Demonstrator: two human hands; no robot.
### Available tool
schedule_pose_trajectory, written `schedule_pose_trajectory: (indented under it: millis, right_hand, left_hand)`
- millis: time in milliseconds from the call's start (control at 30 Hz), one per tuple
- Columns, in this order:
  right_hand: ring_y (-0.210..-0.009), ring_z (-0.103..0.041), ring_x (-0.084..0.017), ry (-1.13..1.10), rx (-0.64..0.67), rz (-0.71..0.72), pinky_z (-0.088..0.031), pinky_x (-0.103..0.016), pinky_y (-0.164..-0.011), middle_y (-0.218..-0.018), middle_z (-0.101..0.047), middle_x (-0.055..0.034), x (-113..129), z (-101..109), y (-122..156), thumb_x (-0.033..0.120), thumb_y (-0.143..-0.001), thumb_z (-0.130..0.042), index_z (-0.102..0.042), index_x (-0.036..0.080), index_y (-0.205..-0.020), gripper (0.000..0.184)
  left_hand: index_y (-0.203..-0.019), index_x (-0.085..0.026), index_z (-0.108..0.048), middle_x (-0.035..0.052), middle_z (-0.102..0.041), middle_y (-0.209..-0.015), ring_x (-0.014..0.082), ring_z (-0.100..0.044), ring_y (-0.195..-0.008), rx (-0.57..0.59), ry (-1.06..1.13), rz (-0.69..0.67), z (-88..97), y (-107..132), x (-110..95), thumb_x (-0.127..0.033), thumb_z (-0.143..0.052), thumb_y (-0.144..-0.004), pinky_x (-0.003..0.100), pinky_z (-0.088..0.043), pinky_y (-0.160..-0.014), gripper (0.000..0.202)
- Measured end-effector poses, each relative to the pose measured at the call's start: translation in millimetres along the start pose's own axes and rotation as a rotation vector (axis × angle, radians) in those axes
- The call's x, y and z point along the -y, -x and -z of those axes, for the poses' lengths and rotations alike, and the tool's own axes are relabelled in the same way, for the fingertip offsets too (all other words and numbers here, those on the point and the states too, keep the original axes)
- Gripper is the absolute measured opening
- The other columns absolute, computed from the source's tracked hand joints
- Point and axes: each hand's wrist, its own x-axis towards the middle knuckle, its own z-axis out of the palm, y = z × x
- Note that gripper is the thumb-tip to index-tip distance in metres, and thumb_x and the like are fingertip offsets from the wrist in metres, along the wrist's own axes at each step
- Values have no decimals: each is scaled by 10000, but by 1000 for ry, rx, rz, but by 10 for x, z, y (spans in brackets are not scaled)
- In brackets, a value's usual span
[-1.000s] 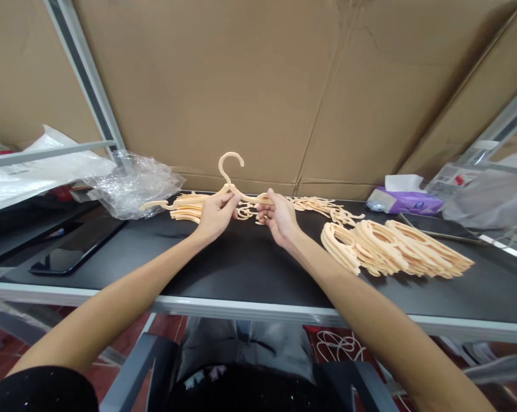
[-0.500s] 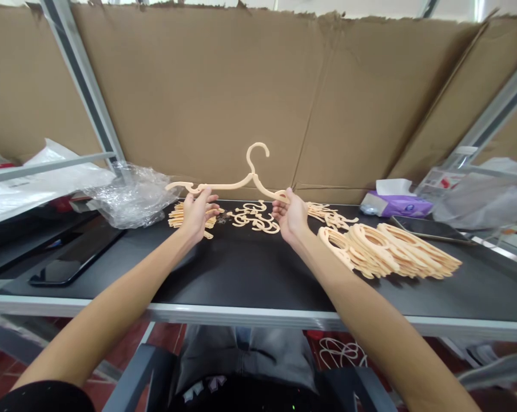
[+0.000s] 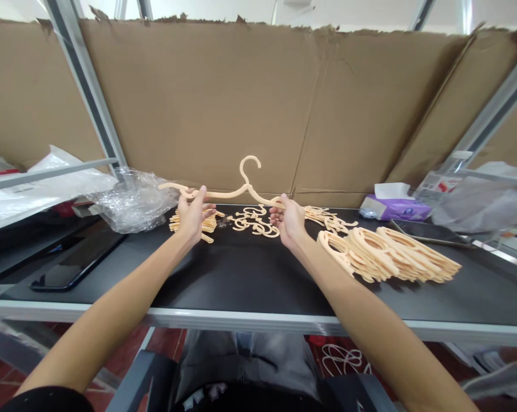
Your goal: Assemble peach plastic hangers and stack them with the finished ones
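Both hands hold up one cream plastic clothes hanger [image 3: 229, 195] above the table, its hook pointing upward. My left hand [image 3: 191, 218] pinches the left arm of it, and that arm's curved end sticks out beyond the fingers. The right arm of the hanger is gripped in my right hand [image 3: 291, 220], which hides its outer end. Below and between the hands lie several loose cream hooks [image 3: 255, 222]. A pile of cream hanger arms [image 3: 207, 238] sits under my left hand, partly covered by it.
Stacked folded hanger pieces [image 3: 387, 254] lie right of my right forearm, with more hooks [image 3: 329, 218] behind them. A purple tissue pack [image 3: 396, 207] and a dark tablet [image 3: 430, 232] are at the right. Clear plastic wrap [image 3: 134, 200] and a black phone [image 3: 70, 266] are at the left.
The hanger, held in both hands, has shifted slightly left and lower in the view. The whole scene sits a little lower as the camera tilts up.
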Motion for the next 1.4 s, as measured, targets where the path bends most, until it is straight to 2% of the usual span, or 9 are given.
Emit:
schedule_pose_trajectory:
  millis: [100,200,467,600,700,833,1000,1200,1400]
  right_hand:
    - [-371,-467,-74,7,2,0,-367,-171,-379,-474,-561,32,4,-3,9,276,-980,-512,-555,183,-733,268]
    - [-377,-472,-77,9,14,5,-378,-171,-388,-475,-564,33,7,1,13,284,-977,-511,-552,185,-740,260]
    - [-372,-462,-74,7,-17,21,-374,-168,-395,-468,-554,47,32,22,-8,281,-989,-484,-515,196,-753,253]
    - [-371,-455,-74,16,-10,23,-360,-166,-394,-463,-548,54,38,13,-3,281,-987,-485,-503,205,-760,240]
    - [-369,-455,-76,23,0,21,-343,-167,-386,-465,-545,55,30,11,-1,286,-980,-500,-504,209,-758,235]
    - [-366,-447,-74,28,-1,23,-331,-168,-379,-461,-544,52,14,16,-6,286,-982,-498,-506,207,-752,244]
    - [-360,-447,-72,37,7,13,-323,-167,-365,-466,-550,45,4,14,-11,283,-977,-510,-519,202,-740,250]
    - [-356,-451,-70,76,7,3,-316,-159,-357,-457,-553,44,5,9,-4,272,-972,-518,-525,194,-739,246]
    - [-333,-440,-68,160,20,46,-306,-151,-351,-423,-542,58,-11,16,-1,247,-927,-588,-560,190,-772,168]
  left_hand:
    - [-1050,-224,-425,-60,-583,-741,75,-604,-515,-37,-33,-17,41,-47,21,-141,-697,-816,210,-546,-556,368]
    - [-1085,-204,-467,-60,-582,-704,86,-607,-499,25,-163,-41,63,-58,52,-72,-669,-769,213,-547,-532,398]
    - [-1140,-200,-625,50,-678,-905,79,-588,-523,187,-269,-41,29,57,40,-333,-725,-797,187,-513,-457,381]
    - [-995,-162,-721,46,-662,-804,66,-500,-458,231,-322,-44,17,69,96,-468,-648,-858,170,-425,-386,343]
    - [-906,-135,-753,25,-629,-662,61,-440,-396,262,-385,-42,28,64,150,-427,-692,-821,169,-356,-355,310]
    - [-1000,-129,-746,22,-670,-661,60,-429,-385,253,-430,-79,50,69,160,-265,-758,-730,173,-338,-358,302]
    - [-889,-128,-724,-4,-635,-648,59,-472,-429,194,-319,-106,44,59,118,-242,-794,-685,177,-410,-419,245]
    - [-862,-126,-654,-9,-644,-703,59,-532,-480,107,41,79,19,20,25,-180,-709,-773,189,-489,-495,118]
    - [-771,-129,-607,-20,-621,-689,32,-537,-524,75,193,122,20,13,-43,-102,-678,-814,152,-510,-569,88]
